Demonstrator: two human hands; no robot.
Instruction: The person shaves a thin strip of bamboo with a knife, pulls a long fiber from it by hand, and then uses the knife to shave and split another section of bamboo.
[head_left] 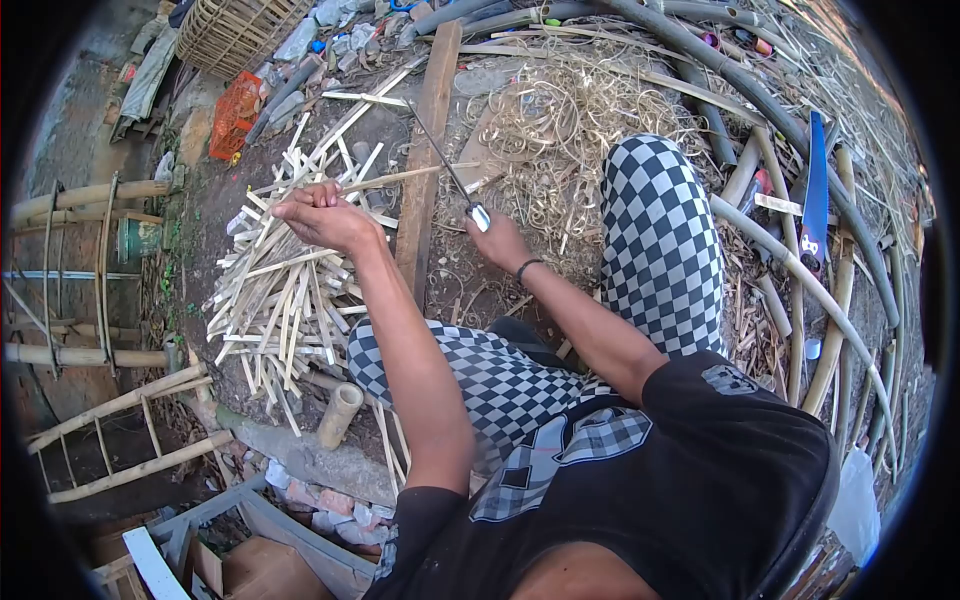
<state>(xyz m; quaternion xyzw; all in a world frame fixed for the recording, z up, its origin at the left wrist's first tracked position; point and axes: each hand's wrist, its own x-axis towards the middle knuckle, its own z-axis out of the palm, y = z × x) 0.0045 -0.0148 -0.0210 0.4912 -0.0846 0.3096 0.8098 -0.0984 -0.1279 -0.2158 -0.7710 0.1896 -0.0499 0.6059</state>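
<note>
Left hand [322, 213] had its grip pinched shut on a thin bamboo strip [410, 177], fingers curled tight round one end, w/ the strip running out toward the right, roughly level. Right hand [497, 238] was closed round the handle of a knife [447, 165]; the blade pointed up & away from the person, its long dark edge crossing just above the strip near a wooden plank [432, 130]. A dark band sat on the right wrist.

Below the left hand lay a pile of split bamboo sticks [280, 290], pale, fanned out on the ground. A short bamboo tube [340, 415] lay near the pile's lower edge, by the left knee. Curly shavings [570, 130] were heaped past the knife, beside the checkered trouser leg [655, 240].

Far right: a blue saw [815, 195] rested among long bamboo poles [800, 290]. Top left: a woven basket [235, 30] & an orange mesh item [233, 115]. A bamboo ladder-like frame [120, 440] lay at lower left.
</note>
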